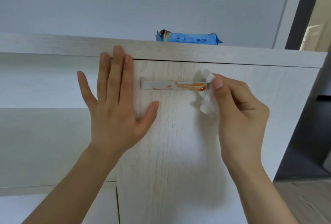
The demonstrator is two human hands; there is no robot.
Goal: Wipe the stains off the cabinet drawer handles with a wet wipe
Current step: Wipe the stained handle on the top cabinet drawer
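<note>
Right hand [238, 105] grip pinches a wet wipe [208, 98] at the stained handle's [172, 85] 3 o'clock end; left hand [114, 98], grip released, lies flat at 9 o'clock.

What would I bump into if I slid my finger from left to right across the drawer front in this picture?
Left hand flat on the drawer, then the clean end of the handle, then the orange stain, then the wet wipe, then the right hand holding it.
</note>
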